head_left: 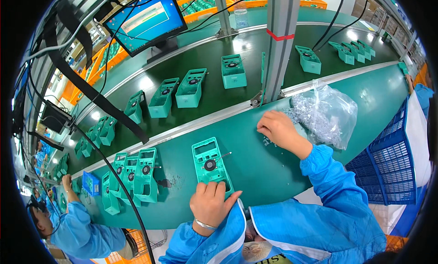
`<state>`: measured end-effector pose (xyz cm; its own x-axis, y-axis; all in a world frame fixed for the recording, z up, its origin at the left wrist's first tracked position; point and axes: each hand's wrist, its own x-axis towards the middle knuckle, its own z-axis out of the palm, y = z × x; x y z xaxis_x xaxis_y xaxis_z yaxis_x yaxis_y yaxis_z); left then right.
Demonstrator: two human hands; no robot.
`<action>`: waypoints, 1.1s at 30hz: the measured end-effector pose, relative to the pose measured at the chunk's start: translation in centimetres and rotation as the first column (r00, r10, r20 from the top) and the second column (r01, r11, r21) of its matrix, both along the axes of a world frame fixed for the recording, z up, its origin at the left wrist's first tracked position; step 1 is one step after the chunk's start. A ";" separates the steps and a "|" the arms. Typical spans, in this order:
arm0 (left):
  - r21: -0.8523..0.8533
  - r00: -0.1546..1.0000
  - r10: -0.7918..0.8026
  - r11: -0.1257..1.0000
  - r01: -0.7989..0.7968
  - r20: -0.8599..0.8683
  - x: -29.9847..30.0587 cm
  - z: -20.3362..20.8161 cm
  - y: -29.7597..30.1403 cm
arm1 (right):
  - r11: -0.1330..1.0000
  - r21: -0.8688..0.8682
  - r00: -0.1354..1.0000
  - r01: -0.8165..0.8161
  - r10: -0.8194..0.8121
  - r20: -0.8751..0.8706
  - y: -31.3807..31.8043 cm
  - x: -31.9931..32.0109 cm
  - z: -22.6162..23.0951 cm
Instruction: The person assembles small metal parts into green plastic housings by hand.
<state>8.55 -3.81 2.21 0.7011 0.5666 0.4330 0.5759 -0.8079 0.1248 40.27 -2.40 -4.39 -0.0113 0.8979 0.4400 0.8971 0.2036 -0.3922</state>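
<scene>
The left hand (210,204), thumb spread, touches a green housing (206,151); the right hand (279,128), fingertips together, contents unclear, has a clear bag (332,109) alongside.

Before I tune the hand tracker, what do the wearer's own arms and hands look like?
Both hands are ungloved. The left hand has a shiny silvery band at its wrist; the right hand shows no wristwear. Left sleeve and right sleeve are loose, bright blue; the right cuff looks gathered. No cables or markings visible on either.
</scene>
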 end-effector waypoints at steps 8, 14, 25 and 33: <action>-0.011 0.997 0.045 0.999 -0.045 -0.064 -1.9 -1.1 -0.2 | 0.998 -0.015 0.996 0.056 -0.057 -0.064 0.5 0.2 -0.1; -0.033 0.997 0.031 0.999 -0.033 -0.066 -3.9 -0.9 -0.5 | 1.000 0.028 1.000 -0.007 0.006 0.006 -0.2 -0.1 0.5; -0.073 0.998 0.042 0.996 -0.045 -0.051 -5.0 -0.8 -1.1 | 0.997 0.038 0.980 0.061 -0.067 0.187 -0.3 -1.3 0.5; -0.103 0.998 0.024 0.994 -0.031 -0.064 -6.3 -1.0 -1.6 | 0.992 0.117 0.996 -0.056 0.048 0.071 -0.2 -4.3 2.9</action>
<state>2.26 -5.45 1.16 0.7085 0.6256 0.3266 0.6072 -0.7762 0.1699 36.00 -2.58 -1.50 -0.0904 0.8369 0.5398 0.9079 0.2921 -0.3008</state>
